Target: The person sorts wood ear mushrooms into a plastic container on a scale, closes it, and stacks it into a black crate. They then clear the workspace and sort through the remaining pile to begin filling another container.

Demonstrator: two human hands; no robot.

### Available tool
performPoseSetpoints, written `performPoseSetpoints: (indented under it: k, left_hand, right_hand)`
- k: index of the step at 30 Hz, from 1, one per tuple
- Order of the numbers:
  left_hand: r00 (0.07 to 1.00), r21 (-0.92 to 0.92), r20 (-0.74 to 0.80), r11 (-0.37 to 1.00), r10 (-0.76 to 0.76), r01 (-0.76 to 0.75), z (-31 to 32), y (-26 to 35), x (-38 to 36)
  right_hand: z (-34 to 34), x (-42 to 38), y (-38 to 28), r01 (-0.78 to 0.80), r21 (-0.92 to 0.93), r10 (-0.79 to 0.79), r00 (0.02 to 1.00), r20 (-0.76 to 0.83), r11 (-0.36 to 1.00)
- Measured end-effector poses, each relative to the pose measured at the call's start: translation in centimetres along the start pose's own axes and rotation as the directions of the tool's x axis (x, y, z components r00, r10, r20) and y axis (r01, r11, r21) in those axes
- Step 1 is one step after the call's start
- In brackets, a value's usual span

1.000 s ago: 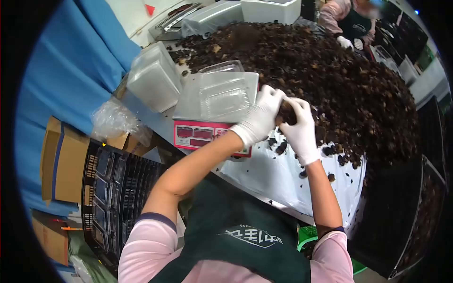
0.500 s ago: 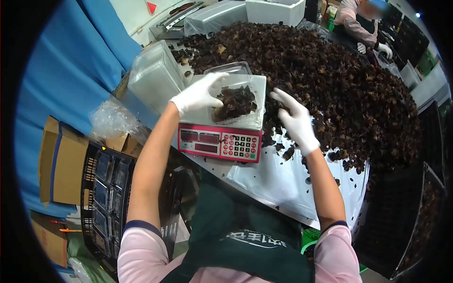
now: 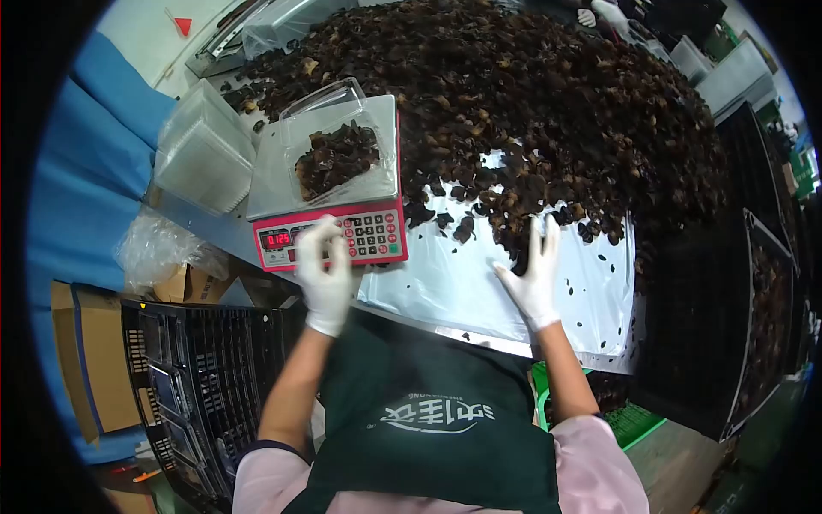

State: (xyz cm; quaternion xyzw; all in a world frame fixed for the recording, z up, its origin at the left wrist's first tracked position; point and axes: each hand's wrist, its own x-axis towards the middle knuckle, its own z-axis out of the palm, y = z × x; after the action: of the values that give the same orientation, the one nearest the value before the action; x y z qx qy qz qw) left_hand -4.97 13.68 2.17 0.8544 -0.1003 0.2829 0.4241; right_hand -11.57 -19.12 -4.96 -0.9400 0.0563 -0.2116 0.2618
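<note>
— Mushrooms, dried and dark, sit in a clear plastic tray on top of the red scale, which stands on the counter at the near edge of the big heap.

— And the hands?

— Both wear white gloves. The left hand rests at the front of the scale, fingers loosely curled over the keypad and clamped on nothing. The display beside it glows red.

— The right one?

— The right hand lies flat on the clear plastic sheet that covers the counter, fingers spread apart and empty, with the fingertips just short of the heap's loose edge.

— Anything else around?

— A stack of empty clear trays stands left of the scale. Below the counter is a black crate, with a cardboard box further left. Another person's gloved hand shows at the far side of the heap.
</note>
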Motion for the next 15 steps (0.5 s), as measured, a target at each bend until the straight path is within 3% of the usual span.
performPoseSetpoints:
  k: [1,3,5,9,11,13,15]
  left_hand:
    - [0.997,-0.03,0.066,0.999,0.04,-0.038,1.1,0.3,-1.8]
    - [0.984,-0.094,0.176,0.994,-0.035,0.052,2.9,2.4,-4.7]
    - [0.973,-0.046,0.214,0.996,0.084,-0.076,4.3,2.6,-6.5]
    - [0.968,-0.056,0.243,0.998,0.056,-0.043,5.1,2.6,-8.8]
    - [0.973,-0.067,0.226,0.997,0.041,-0.026,5.0,2.5,-9.3]
    - [0.979,-0.06,0.202,0.998,0.023,-0.011,4.7,2.0,-9.6]
    - [0.983,-0.066,0.185,0.998,0.015,-0.002,4.5,1.8,-9.7]
  right_hand:
    - [0.3,1.6,-0.9,0.023,-0.023,-0.023,1.0,0.014,0.999]
    - [1.5,4.5,-1.7,0.107,-0.002,-0.107,0.994,-0.004,0.994]
    - [1.9,6.7,-2.5,0.126,-0.164,-0.097,0.98,0.173,0.978]
    - [1.7,6.1,-1.2,0.256,-0.207,-0.218,0.957,0.19,0.944]
    - [1.3,5.0,0.4,0.247,-0.076,-0.237,0.964,0.117,0.966]
    - [1.8,3.9,3.0,0.249,0.068,-0.245,0.967,-0.065,0.966]
    - [0.4,4.1,3.6,0.172,0.136,-0.159,0.982,-0.101,0.976]
